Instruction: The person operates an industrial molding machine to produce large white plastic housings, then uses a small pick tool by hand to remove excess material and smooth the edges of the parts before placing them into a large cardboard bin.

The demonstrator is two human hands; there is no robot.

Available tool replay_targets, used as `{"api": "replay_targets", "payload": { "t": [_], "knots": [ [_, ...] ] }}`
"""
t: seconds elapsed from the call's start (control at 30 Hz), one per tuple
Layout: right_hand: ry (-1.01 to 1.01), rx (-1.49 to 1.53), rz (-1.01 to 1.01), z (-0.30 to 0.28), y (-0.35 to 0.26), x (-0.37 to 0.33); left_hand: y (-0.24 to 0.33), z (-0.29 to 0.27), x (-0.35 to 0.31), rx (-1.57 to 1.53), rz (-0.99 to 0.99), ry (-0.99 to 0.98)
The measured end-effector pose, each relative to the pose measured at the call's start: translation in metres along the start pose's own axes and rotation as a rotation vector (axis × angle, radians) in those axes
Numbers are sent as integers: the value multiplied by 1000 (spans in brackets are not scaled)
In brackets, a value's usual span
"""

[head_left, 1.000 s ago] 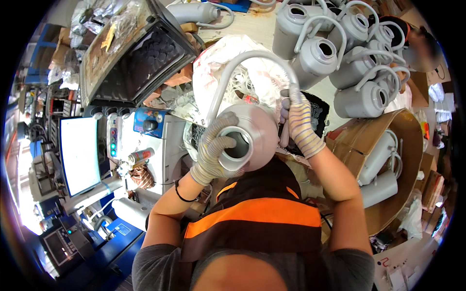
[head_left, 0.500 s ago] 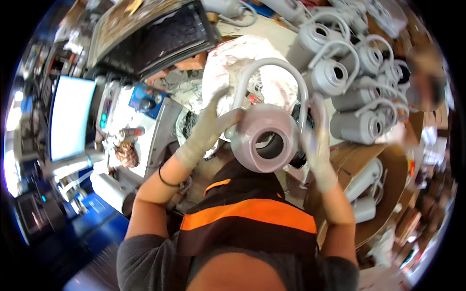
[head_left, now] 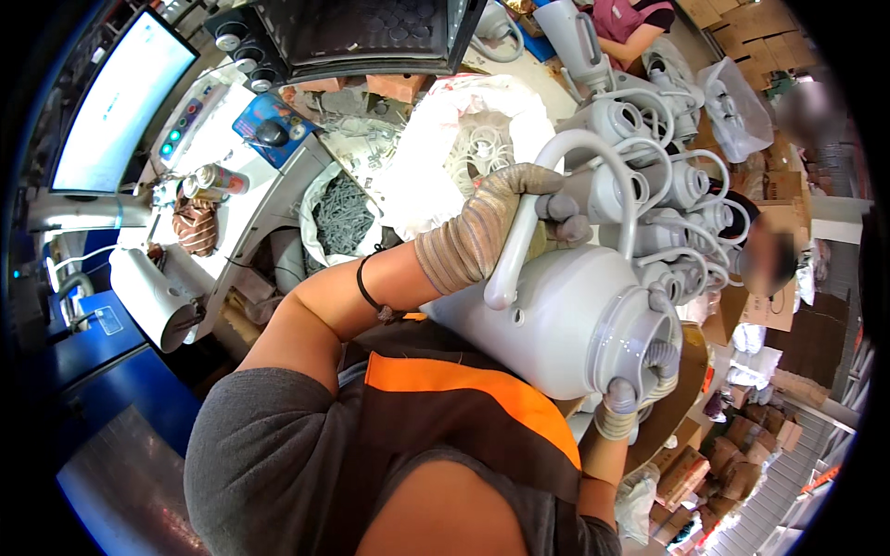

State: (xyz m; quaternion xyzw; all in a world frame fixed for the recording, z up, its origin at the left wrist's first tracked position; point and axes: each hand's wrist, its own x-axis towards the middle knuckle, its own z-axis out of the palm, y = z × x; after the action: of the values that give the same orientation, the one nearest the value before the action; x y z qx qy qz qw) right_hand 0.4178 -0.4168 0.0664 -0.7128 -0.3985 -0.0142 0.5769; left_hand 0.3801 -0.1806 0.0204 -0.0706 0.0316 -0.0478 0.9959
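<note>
A large light-grey plastic jug [head_left: 547, 320] is tipped on its side in front of my apron, its wide mouth turned to the lower right. My left hand [head_left: 510, 208], in a striped glove, wraps round the jug's curved handle [head_left: 623, 185]. One end of that handle stands off the body beside a small hole, so I cannot tell whether it is fastened there. At the mouth, my right hand [head_left: 640, 385], also gloved, hooks its fingers over the rim. The rest of the right hand is partly hidden behind the neck.
Several similar jugs [head_left: 616, 120] crowd the right side, beside a cardboard box [head_left: 681, 398]. A white bag [head_left: 417, 190] holds pale rings; a smaller bag [head_left: 371, 232] holds grey parts. At the back stand a black oven-like box [head_left: 357, 37] and a person [head_left: 640, 23].
The jug has swung from mouth-toward-me onto its side and moved right. My left hand has closed round the handle, and my right has come onto the rim. The whole view has shifted.
</note>
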Motion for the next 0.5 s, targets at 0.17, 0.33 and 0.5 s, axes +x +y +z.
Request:
{"api": "replay_targets", "payload": {
  "t": [0.17, 0.33, 0.5],
  "knots": [
    [10, -58, -11, 3, -3, -4, -4, -8, -7, 12, 71, 7],
    [-14, -74, 30, 16, -9, -1, 2, -7, -23, 23, 179, 165],
    [46, 126, 87, 24, -5, 0, 1, -11, -37, -88, 280, 10]
  ]
}}
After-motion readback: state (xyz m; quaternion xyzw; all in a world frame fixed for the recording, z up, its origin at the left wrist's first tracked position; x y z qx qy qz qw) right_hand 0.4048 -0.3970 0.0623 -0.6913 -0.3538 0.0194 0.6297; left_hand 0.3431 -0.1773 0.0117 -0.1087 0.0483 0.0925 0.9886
